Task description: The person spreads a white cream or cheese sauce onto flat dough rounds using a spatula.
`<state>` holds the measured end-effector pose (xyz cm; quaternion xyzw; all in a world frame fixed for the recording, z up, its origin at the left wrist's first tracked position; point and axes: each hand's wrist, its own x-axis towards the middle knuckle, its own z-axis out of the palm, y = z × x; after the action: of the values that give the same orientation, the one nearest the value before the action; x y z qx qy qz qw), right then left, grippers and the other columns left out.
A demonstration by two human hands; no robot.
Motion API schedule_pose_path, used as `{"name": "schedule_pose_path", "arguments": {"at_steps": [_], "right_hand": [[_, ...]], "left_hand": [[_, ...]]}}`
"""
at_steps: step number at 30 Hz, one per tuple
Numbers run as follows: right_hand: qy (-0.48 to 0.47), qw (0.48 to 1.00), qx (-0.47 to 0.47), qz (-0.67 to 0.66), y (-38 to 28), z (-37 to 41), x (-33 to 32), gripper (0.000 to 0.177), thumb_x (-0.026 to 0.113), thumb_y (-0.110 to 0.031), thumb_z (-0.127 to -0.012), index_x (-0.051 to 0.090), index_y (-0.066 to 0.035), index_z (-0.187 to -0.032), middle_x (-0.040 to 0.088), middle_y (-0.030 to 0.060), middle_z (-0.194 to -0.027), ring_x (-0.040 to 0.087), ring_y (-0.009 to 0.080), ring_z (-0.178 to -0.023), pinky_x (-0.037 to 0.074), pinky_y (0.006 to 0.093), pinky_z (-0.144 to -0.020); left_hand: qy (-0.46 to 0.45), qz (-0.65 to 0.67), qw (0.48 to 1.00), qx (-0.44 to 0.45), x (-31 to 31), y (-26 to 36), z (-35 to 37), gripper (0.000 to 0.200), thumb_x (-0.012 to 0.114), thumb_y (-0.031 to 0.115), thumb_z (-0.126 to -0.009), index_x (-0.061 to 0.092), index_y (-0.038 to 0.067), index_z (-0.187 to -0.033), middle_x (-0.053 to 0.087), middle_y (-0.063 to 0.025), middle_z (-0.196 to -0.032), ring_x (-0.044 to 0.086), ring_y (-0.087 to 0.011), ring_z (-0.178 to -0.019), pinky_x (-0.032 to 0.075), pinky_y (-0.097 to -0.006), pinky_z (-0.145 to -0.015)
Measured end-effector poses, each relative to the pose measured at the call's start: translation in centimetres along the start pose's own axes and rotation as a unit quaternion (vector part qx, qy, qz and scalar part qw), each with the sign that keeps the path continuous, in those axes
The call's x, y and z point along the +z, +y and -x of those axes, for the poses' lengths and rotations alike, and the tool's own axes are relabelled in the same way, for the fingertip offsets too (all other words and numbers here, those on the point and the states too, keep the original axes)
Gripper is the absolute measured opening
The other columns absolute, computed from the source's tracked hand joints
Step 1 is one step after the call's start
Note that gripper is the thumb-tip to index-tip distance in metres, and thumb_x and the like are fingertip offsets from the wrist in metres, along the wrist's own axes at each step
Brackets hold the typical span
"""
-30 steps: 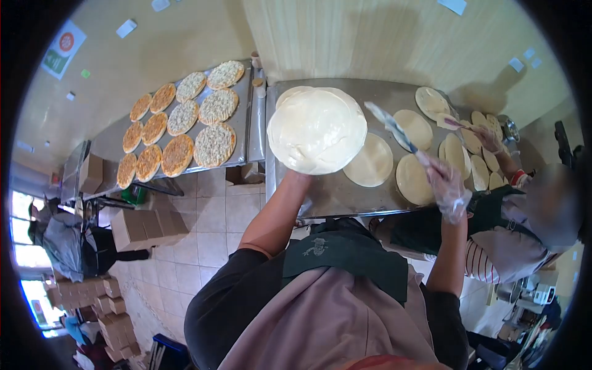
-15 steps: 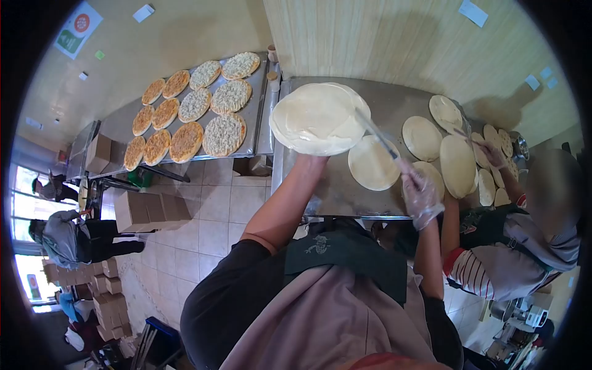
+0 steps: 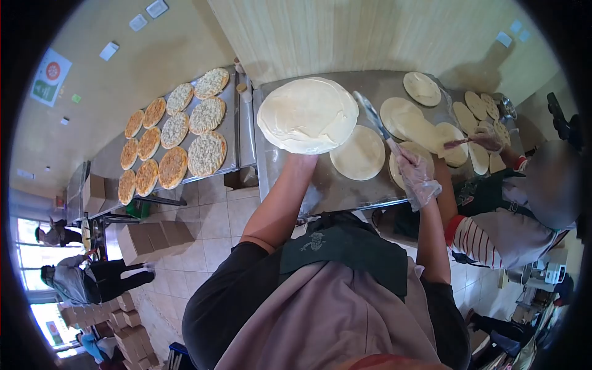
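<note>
My left hand (image 3: 302, 158) holds a large round flatbread base (image 3: 308, 117) up from underneath; the fingers are hidden beneath it. A pale creamy spread with ridges and smears covers its top. In a clear plastic glove, my right hand (image 3: 416, 172) is closed around the handle of a spreading spatula (image 3: 374, 117). The long metal blade points up and left, its tip just right of the base's edge. Below the blade lies another round base (image 3: 357, 154) on the metal table (image 3: 314, 191). A further base (image 3: 398, 161) is partly covered by my right hand.
To my right, a co-worker's gloved hand (image 3: 487, 139) holds a brush (image 3: 457, 143) over a base (image 3: 422, 131). Smaller rounds (image 3: 475, 105) lie beyond. Topped pizzas (image 3: 172, 168) fill a left-hand table. Cardboard boxes (image 3: 148, 240) stand on the tiled floor (image 3: 209, 216).
The spatula's tip has moved from over the spread base to just off its right edge. The co-worker's base has dropped from upright to a flatter tilt. The whole view has shifted.
</note>
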<state>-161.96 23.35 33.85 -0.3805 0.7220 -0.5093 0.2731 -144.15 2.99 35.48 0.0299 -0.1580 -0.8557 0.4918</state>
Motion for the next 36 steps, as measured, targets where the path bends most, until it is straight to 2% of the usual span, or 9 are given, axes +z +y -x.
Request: {"name": "schedule_pose_path", "arguments": {"at_steps": [5,13,16,21,23,24,26,31,36], "right_hand": [[-0.040,0.992,0.107,-0.060,0.9,1.7,1.0,0.033,0.059,-0.013,-0.087,0.060,-0.002,-0.118,0.057,-0.0033,-0.076,0.047,0.0025,-0.060,0.039,0.0187,-0.052],[-0.214,0.966,0.103,-0.103,-4.5,7.4,-0.4,0.038,0.056,-0.020,-0.090,0.056,-0.004,-0.123,0.055,-0.0011,-0.083,0.043,0.0039,-0.065,0.039,0.0194,-0.058],[-0.183,0.973,0.089,-0.111,-6.1,7.8,-1.4,0.036,0.055,-0.018,-0.090,0.057,-0.003,-0.123,0.056,-0.0012,-0.085,0.043,0.0046,-0.065,0.040,0.0208,-0.058],[-0.087,0.985,0.076,0.132,-7.8,2.3,-1.5,0.036,0.054,-0.012,-0.088,0.056,-0.006,-0.124,0.063,0.0068,-0.097,0.053,0.0085,-0.075,0.045,0.0228,-0.067],[-0.032,0.967,-0.196,0.160,-6.0,-0.3,-1.2,0.036,0.051,-0.009,-0.087,0.056,-0.010,-0.124,0.062,0.0162,-0.110,0.060,0.0170,-0.089,0.046,0.0256,-0.080],[-0.026,0.967,-0.195,0.160,-6.2,-1.3,-1.4,0.036,0.051,-0.009,-0.087,0.056,-0.010,-0.124,0.062,0.0162,-0.110,0.060,0.0170,-0.089,0.046,0.0256,-0.080],[-0.070,0.973,-0.150,0.162,-7.1,-2.3,-1.4,0.037,0.047,-0.008,-0.088,0.056,-0.014,-0.124,0.058,0.0176,-0.119,0.060,0.0237,-0.099,0.044,0.0279,-0.089],[-0.132,0.944,-0.170,0.250,-11.0,-1.1,-1.3,0.033,0.046,-0.012,-0.090,0.059,-0.017,-0.120,0.062,0.0145,-0.108,0.061,0.0282,-0.087,0.047,0.0339,-0.080],[-0.235,0.873,-0.254,0.344,-9.3,1.7,-1.9,0.030,0.055,-0.023,-0.088,0.062,-0.022,-0.116,0.063,0.0117,-0.099,0.058,0.0312,-0.083,0.047,0.0384,-0.076]], "left_hand": [[0.009,-0.002,1.000,0.015,-0.4,-0.3,0.5,0.052,0.041,0.051,-0.091,0.042,0.015,-0.129,0.052,-0.0077,-0.124,0.051,-0.0262,-0.113,0.043,-0.0458,-0.097],[-0.086,0.019,0.995,0.056,-3.5,-0.6,-1.5,0.055,0.041,0.053,-0.090,0.039,0.016,-0.131,0.046,-0.0084,-0.130,0.047,-0.0275,-0.117,0.040,-0.0453,-0.099],[-0.049,-0.038,0.995,0.080,-3.1,-0.7,-0.8,0.051,0.041,0.048,-0.092,0.039,0.016,-0.131,0.047,-0.0086,-0.129,0.047,-0.0275,-0.119,0.038,-0.0456,-0.101],[-0.040,-0.108,0.993,-0.018,-1.0,-2.7,1.2,0.055,0.037,0.053,-0.091,0.041,0.015,-0.131,0.051,-0.0102,-0.125,0.052,-0.0270,-0.114,0.044,-0.0455,-0.096],[-0.061,-0.067,0.992,-0.088,-0.5,-3.6,1.3,0.055,0.038,0.052,-0.091,0.041,0.015,-0.131,0.051,-0.0105,-0.126,0.052,-0.0272,-0.114,0.044,-0.0459,-0.096],[-0.067,-0.048,0.989,-0.124,-0.6,-4.0,1.4,0.054,0.038,0.051,-0.091,0.042,0.014,-0.131,0.051,-0.0107,-0.126,0.053,-0.0273,-0.114,0.044,-0.0461,-0.096],[-0.074,-0.009,0.978,-0.192,-1.1,-4.5,1.8,0.054,0.039,0.050,-0.091,0.042,0.014,-0.131,0.051,-0.0110,-0.127,0.053,-0.0276,-0.114,0.044,-0.0466,-0.096],[-0.065,0.087,0.938,-0.330,-4.7,-3.9,3.3,0.053,0.041,0.048,-0.092,0.044,0.013,-0.132,0.051,-0.0119,-0.129,0.054,-0.0281,-0.114,0.045,-0.0476,-0.096],[-0.044,0.084,0.948,-0.303,-4.6,-4.2,3.9,0.053,0.041,0.048,-0.092,0.044,0.013,-0.131,0.051,-0.0119,-0.128,0.054,-0.0283,-0.113,0.045,-0.0480,-0.095]]}}
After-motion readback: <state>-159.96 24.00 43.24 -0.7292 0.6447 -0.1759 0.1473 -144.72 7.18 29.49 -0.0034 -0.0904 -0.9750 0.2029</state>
